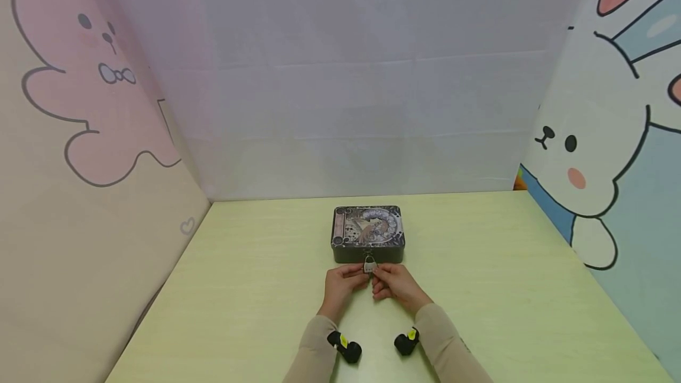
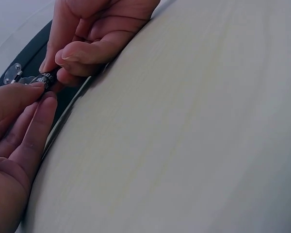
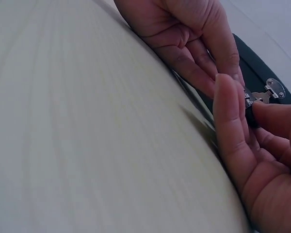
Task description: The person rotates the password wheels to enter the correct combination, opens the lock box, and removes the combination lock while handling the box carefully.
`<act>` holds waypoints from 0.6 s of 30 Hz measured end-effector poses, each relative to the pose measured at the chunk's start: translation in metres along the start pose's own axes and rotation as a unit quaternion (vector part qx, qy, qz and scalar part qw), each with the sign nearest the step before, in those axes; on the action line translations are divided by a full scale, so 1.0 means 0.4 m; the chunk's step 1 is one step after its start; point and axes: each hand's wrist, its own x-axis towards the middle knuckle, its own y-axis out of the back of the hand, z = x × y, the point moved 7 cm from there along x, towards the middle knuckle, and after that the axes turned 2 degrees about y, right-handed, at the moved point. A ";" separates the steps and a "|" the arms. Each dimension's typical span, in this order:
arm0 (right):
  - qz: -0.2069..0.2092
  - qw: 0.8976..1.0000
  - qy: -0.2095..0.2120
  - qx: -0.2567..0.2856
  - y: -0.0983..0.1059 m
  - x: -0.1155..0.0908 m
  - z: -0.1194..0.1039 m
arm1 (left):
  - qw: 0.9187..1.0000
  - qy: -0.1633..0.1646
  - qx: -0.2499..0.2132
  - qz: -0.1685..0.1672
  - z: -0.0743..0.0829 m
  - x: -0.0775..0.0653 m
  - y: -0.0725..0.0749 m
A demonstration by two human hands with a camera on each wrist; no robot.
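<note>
A small silver combination padlock hangs at the front of a dark decorated tin box. My left hand pinches the padlock from its left side between thumb and fingers. From the other side my right hand grips it too, fingertips on its lower right. In the left wrist view, dark number dials with white digits show between the fingers. A metal hasp on the box front appears in the right wrist view, right behind the padlock. The fingers hide part of the lock body.
The box stands on a pale yellow-green table, toward its back edge. A white curtain closes off the back. Printed side panels with cartoon animals flank the table. Each wrist wears a small black camera.
</note>
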 end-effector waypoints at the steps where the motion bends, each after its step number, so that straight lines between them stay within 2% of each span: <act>1: 0.000 1.000 -0.001 0.000 0.000 0.000 0.000 | 1.000 0.000 -0.001 -0.001 0.000 0.000 0.000; 5: -0.001 1.000 -0.003 0.002 -0.001 -0.001 -0.002 | 1.000 -0.001 -0.005 -0.006 0.009 -0.004 -0.002; 11: 0.001 1.000 -0.002 0.002 0.000 0.001 -0.001 | 1.000 -0.007 -0.005 -0.014 0.049 -0.026 -0.011; 18: 0.007 1.000 -0.004 0.001 0.001 -0.001 -0.002 | 1.000 -0.006 0.000 -0.003 0.010 -0.003 -0.002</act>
